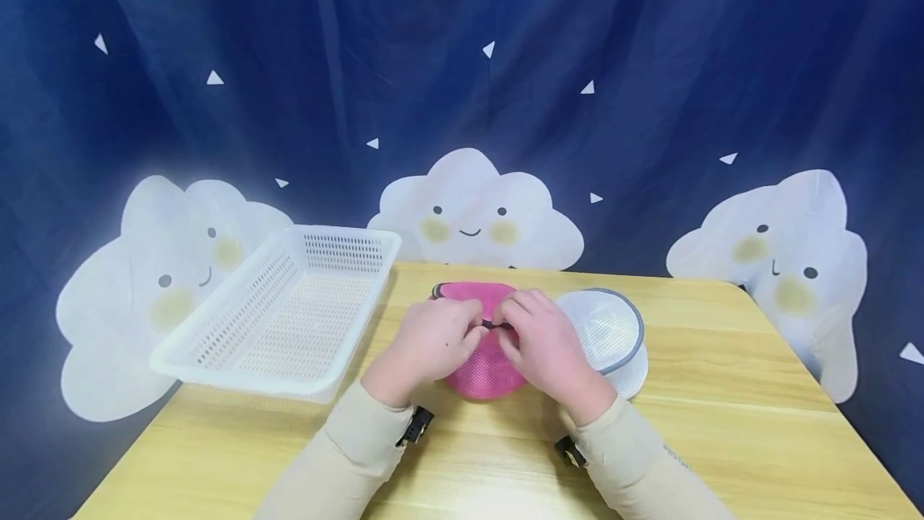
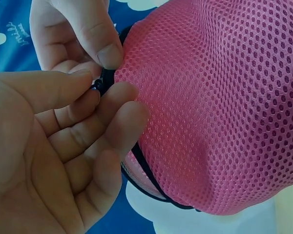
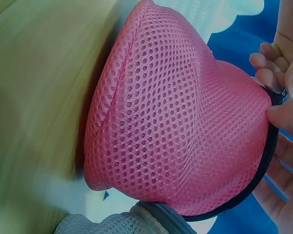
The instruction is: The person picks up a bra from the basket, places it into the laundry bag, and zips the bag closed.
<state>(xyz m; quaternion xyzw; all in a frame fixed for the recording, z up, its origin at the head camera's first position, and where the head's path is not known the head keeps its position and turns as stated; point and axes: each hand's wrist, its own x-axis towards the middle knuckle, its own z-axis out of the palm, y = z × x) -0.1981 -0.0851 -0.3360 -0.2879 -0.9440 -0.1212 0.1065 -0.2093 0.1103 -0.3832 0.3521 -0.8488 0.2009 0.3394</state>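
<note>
A pink mesh laundry bag point(image 1: 485, 367) with a black zipper stands on the table between the two hands. My left hand point(image 1: 436, 337) pinches the zipper pull point(image 2: 98, 85) between thumb and index finger, its other fingers curled beside the mesh. Close against it, my right hand point(image 1: 543, 343) grips the black zipper edge point(image 3: 269, 141), thumb pressing on the pink mesh. The zipper's far part is hidden behind the hands in the head view. Just right of the right hand lies a white mesh laundry bag point(image 1: 602, 327) with a grey rim.
A white perforated plastic basket point(image 1: 335, 387) stands at the left of the wooden table point(image 1: 729, 416). Behind the table hangs a dark blue curtain point(image 1: 433, 46) printed with smiling clouds and white triangles.
</note>
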